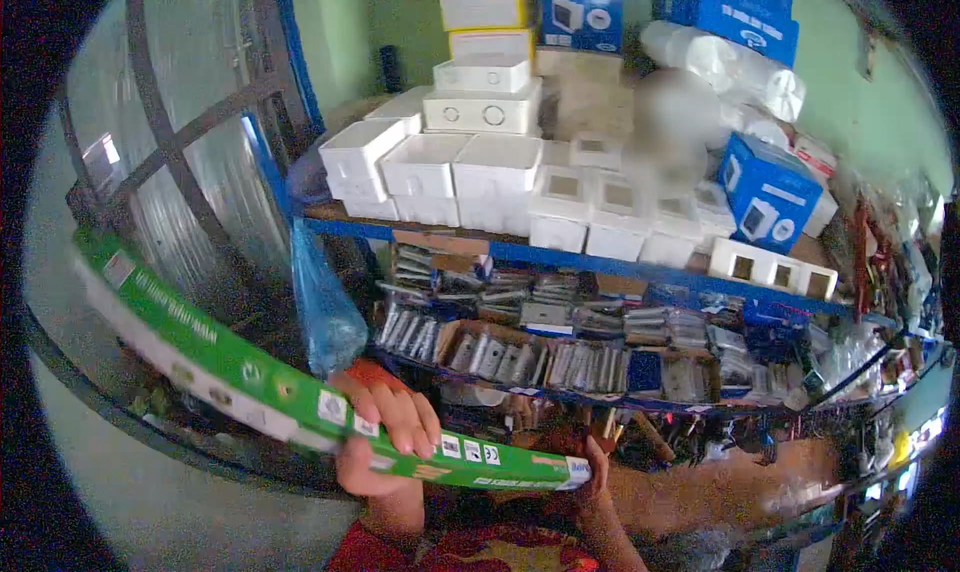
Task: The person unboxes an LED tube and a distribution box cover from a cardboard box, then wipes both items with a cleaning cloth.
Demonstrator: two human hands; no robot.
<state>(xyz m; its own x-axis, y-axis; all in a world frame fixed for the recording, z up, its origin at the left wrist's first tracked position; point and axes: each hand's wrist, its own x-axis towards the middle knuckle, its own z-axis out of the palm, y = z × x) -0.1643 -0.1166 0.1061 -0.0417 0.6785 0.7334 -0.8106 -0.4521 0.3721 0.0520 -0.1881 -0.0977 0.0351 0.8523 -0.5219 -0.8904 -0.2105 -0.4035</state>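
A long, narrow green-and-white printed cardboard box [245,357] stretches from the far left to the lower middle, tilted with its left end higher. My left hand [385,437] is closed around it right of its middle, fingers over the top and thumb at the near side. At the box's right end, my right hand [597,472] grips the tip; part of its fingers is hidden behind the end. CE marks and small pictograms show on the green face between my hands.
Ahead, a blue-edged shelf bears stacked white plastic boxes [420,167] and blue cartons [770,192]. Below, a second shelf holds rows of packaged small parts [590,367]. A blue plastic bag [325,307] hangs at the shelf's left, beside a metal-framed door [185,162].
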